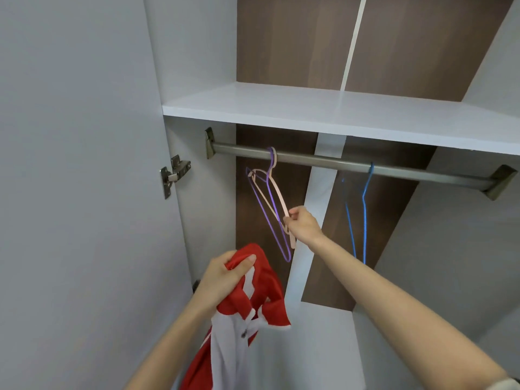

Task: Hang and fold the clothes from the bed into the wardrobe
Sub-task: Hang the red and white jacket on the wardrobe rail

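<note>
I stand facing the open wardrobe. My left hand [225, 277] grips a red and white garment [253, 319] at its top, and the cloth hangs down below it. My right hand [302, 225] reaches up and pinches the lower arm of a pale pink hanger [277, 192]. That hanger hooks over the metal rail [394, 168] together with a purple hanger [267, 220]. A blue hanger [364, 215] hangs further right on the same rail.
A white shelf [337, 114] runs just above the rail. The open wardrobe door [78, 178] stands at my left with a metal hinge [174, 174]. The wardrobe back is brown wood with a white strip [318, 192].
</note>
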`<state>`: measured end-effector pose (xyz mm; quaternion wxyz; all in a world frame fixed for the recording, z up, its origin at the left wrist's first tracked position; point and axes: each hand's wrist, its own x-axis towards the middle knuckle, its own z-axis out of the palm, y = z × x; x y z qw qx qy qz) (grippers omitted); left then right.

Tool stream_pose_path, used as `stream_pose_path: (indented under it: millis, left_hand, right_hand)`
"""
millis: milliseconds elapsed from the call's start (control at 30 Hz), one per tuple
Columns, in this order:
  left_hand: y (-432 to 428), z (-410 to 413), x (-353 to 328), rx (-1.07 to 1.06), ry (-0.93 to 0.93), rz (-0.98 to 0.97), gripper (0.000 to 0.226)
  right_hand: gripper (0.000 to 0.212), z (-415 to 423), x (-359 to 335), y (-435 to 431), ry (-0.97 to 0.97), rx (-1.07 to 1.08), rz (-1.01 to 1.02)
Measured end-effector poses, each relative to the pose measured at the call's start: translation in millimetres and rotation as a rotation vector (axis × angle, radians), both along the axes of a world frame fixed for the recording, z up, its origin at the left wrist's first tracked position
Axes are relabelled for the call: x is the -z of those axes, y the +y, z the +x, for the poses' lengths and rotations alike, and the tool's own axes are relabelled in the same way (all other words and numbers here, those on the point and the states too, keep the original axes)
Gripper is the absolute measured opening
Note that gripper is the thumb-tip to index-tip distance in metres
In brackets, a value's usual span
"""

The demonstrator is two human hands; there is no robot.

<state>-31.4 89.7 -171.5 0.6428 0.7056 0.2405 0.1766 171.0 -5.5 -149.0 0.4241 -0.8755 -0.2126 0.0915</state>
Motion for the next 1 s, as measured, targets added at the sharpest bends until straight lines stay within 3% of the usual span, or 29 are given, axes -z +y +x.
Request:
stream_pose_path:
  millis: [167, 400, 833, 1000]
  left_hand:
    - [31, 2, -2, -0.029, -0.062, -0.006, 0.009]
    - [54, 15, 0, -0.021, -0.073, -0.004, 0.004]
    - [44, 44, -5, 0.05, -0.03, 0.104, 0.005]
    - [33, 41, 6, 0.087, 0.043, 0.155, 0.016]
  right_hand:
    - [0.029, 21, 3, 46, 0.06, 0.11, 0.0]
    - [0.025, 37, 2, 62, -0.067, 0.222, 0.034]
    - [0.026, 33, -3, 4, -0.121, 0.289, 0.029]
    - [0.029, 3, -11, -44, -0.241, 0.337, -0.075]
